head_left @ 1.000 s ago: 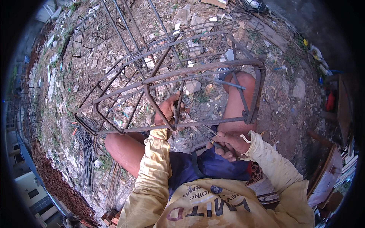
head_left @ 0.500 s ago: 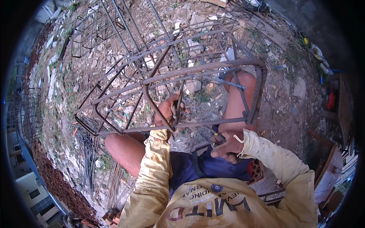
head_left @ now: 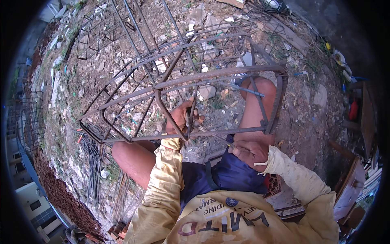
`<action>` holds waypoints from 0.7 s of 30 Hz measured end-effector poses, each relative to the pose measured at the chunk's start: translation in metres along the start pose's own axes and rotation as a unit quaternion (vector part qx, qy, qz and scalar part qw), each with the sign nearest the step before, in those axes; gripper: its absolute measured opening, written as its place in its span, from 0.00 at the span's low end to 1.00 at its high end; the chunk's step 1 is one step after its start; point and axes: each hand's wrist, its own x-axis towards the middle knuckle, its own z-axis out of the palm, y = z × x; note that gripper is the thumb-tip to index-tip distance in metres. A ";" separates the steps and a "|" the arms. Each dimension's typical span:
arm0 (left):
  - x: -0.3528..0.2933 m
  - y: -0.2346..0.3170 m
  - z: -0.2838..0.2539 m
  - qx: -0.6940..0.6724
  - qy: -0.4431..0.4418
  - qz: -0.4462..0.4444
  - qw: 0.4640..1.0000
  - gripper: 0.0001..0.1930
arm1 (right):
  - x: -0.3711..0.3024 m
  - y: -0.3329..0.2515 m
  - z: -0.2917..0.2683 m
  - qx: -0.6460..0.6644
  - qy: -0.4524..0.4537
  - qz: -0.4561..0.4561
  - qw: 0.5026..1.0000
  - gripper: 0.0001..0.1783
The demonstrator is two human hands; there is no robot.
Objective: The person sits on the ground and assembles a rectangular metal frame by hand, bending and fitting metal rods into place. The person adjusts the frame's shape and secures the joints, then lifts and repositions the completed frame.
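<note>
A rusty rebar cage (head_left: 219,74) of bent stirrups and long bars stands over my knees. Inside its near end, my left hand (head_left: 177,116) is closed around a slanting bar (head_left: 194,99) just above the lower crossbar (head_left: 227,132). Over my right thigh, my right hand (head_left: 251,153) is closed in a fist on a thin rod-like hand tool (head_left: 219,140) with a yellow mark at its grip. The tool's slim shaft runs toward the bars by my left fingers. Its tip is too small to make out there.
Rubble and stones (head_left: 207,92) cover the ground around the cage. Another rebar cage (head_left: 91,40) lies at the far left. Bundled thin rods (head_left: 94,171) rest beside my left knee. At the right stands a wooden structure (head_left: 367,118) with a red object (head_left: 353,109) in it.
My right hand has turned over, its knuckles now upward, and the tool's shaft now reaches toward the bars. My left hand keeps its grip. The cage has shifted slightly right in view.
</note>
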 end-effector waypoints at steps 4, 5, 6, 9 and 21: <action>-0.007 0.009 0.009 0.033 0.014 -0.024 0.999 0.11 | 0.008 0.007 -0.010 0.429 -0.225 0.194 0.853 0.34; -0.009 0.009 0.015 0.061 0.030 -0.012 0.998 0.11 | 0.010 0.012 -0.011 0.519 -0.270 0.226 0.779 0.34; -0.010 0.008 0.017 0.090 0.045 0.000 0.995 0.11 | 0.011 0.018 -0.012 0.503 -0.306 0.216 0.779 0.37; -0.006 0.006 0.004 0.017 0.008 -0.031 0.999 0.11 | 0.009 -0.004 -0.006 0.316 -0.192 0.184 0.911 0.36; 0.005 -0.001 -0.002 -0.085 -0.026 -0.004 0.996 0.11 | 0.022 0.001 -0.009 0.321 -0.261 0.237 0.879 0.25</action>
